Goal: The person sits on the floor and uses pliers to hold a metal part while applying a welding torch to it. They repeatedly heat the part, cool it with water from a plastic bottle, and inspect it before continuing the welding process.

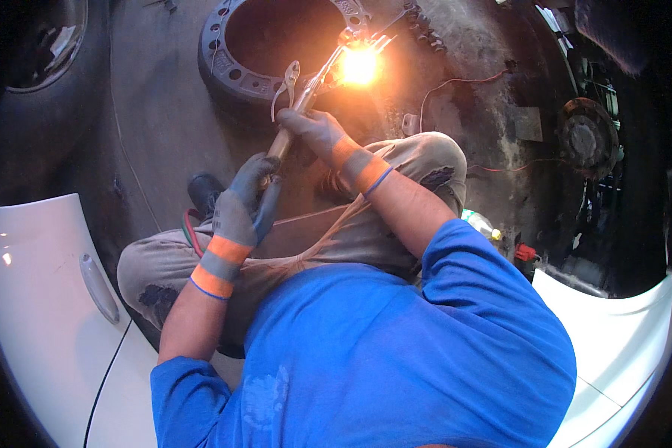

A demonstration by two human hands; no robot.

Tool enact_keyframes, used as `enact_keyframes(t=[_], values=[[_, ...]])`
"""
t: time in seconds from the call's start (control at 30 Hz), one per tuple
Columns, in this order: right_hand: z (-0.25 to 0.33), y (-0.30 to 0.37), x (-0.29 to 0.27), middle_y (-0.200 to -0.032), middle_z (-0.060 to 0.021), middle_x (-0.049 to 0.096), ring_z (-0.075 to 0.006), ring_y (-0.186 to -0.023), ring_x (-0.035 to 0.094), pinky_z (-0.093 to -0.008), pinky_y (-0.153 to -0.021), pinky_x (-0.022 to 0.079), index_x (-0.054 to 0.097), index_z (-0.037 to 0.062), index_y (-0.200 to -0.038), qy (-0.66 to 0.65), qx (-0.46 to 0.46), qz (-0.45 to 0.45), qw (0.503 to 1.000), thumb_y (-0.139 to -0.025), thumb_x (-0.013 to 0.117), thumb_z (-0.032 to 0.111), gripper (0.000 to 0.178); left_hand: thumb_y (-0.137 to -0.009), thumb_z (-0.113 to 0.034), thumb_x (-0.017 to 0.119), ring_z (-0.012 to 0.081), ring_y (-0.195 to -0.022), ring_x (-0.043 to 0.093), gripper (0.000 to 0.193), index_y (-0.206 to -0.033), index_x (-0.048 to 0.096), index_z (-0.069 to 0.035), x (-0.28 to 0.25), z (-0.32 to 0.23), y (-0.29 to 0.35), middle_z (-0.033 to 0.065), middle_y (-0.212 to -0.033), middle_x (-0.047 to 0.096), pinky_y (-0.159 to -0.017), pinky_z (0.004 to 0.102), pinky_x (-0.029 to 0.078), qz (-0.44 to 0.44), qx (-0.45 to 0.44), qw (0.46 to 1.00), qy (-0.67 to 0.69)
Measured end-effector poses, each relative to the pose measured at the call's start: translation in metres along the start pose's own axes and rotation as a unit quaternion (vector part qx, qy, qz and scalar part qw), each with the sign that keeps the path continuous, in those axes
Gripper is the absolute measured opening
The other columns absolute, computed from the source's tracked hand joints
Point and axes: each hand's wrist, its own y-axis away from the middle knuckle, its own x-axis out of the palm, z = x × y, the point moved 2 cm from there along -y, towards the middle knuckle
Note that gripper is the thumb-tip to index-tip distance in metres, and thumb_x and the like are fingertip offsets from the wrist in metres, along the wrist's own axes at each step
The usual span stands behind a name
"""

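Left hand [246, 196] is wrapped round the rear of the gas torch handle [280, 145], right hand [318, 133] clamped on the same handle just ahead of it; both gloved, small gap of bare handle between. So torch is in both hands, angled up and away, with the bright flame [360, 67] beyond the right hand, by the near-right rim of a brake drum [213, 46]. Glare hides the tip and whatever it's heating. Silver pliers [290, 77] sit just past the right fingers, left of the torch; can't tell if gripped or lying behind. For a good pass, I'd steer with the right hand and let the left steady the rear, wrists loose, both gloves well behind the flame. Hold an even standoff, sweep rather than park, and shade the eyes, since the glare will mask edges. Red and green hoses [189, 231] loop over the leg just left of the left hand: leave slack, no kinks, no snag when turning. Watch the right trouser knee [425, 153], right of the right hand, plus the clear bottle [479, 222] and thin red wire [463, 80] farther right; likely trouble if the flame swings that way.
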Motion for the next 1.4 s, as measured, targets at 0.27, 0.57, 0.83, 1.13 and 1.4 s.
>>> enact_keyframes(t=[0.27, 0.57, 0.83, 1.13, 1.4], values=[[0.005, -0.004, -0.009, -0.085, -0.0093, 0.066, -0.0178, -0.065, 0.063, -0.0317, -0.057, 0.051, 0.065, 0.0018, -0.102, 0.051, -0.002, -0.018, 0.999, -0.086, 0.063, 0.048, 0.049, -0.089, -0.017, 0.062, 0.0405, -0.094, 0.064, 0.026, -0.114, 0.057, -0.009, 0.007, -0.005, -0.013, 0.0192, -0.123, 0.06, -0.076, 0.044, 0.054, 0.008, 0.013, 0.998, -0.053], [-0.021, -0.03, -0.023, -0.084, -0.0103, 0.066, -0.0172, -0.064, 0.063, -0.0287, -0.053, 0.049, 0.067, 0.0015, -0.101, 0.118, -0.032, -0.035, 0.992, -0.085, 0.063, 0.051, 0.052, -0.087, -0.015, 0.065, 0.0391, -0.09, 0.066, 0.027, -0.113, 0.057, -0.009, 0.007, -0.005, -0.013, 0.0198, -0.121, 0.061, -0.073, 0.0437, 0.055, -0.012, 0.04, 0.996, -0.082], [-0.016, -0.023, -0.022, -0.08, -0.0092, 0.066, -0.0158, -0.065, 0.062, -0.0287, -0.056, 0.048, 0.068, -0.0006, -0.095, 0.135, -0.017, -0.051, 0.989, -0.084, 0.062, 0.052, 0.054, -0.087, -0.015, 0.064, 0.0389, -0.088, 0.066, 0.027, -0.112, 0.058, -0.009, 0.009, -0.005, -0.013, 0.0199, -0.119, 0.061, -0.071, 0.0448, 0.054, -0.012, 0.038, 0.995, -0.095], [-0.027, -0.032, -0.028, -0.08, -0.0184, 0.067, -0.0238, -0.074, 0.066, -0.0351, -0.07, 0.051, 0.07, -0.0084, -0.089, 0.133, -0.011, -0.05, 0.99, -0.076, 0.064, 0.059, 0.069, -0.088, -0.015, 0.063, 0.0397, -0.088, 0.066, 0.026, -0.113, 0.058, -0.009, 0.006, -0.012, -0.015, 0.0194, -0.12, 0.06, -0.072, 0.0448, 0.054, 0.005, 0.032, 0.994, -0.107], [-0.014, -0.021, -0.021, -0.077, -0.0124, 0.066, -0.0198, -0.06, 0.063, -0.031, -0.054, 0.049, 0.068, -0.0025, -0.094, 0.127, -0.014, -0.051, 0.991, -0.082, 0.061, 0.052, 0.057, -0.087, -0.015, 0.064, 0.039, -0.088, 0.066, 0.027, -0.113, 0.058, -0.009, 0.006, -0.011, -0.016, 0.0194, -0.12, 0.06, -0.072, 0.0441, 0.055, 0.003, 0.037, 0.993, -0.109]])
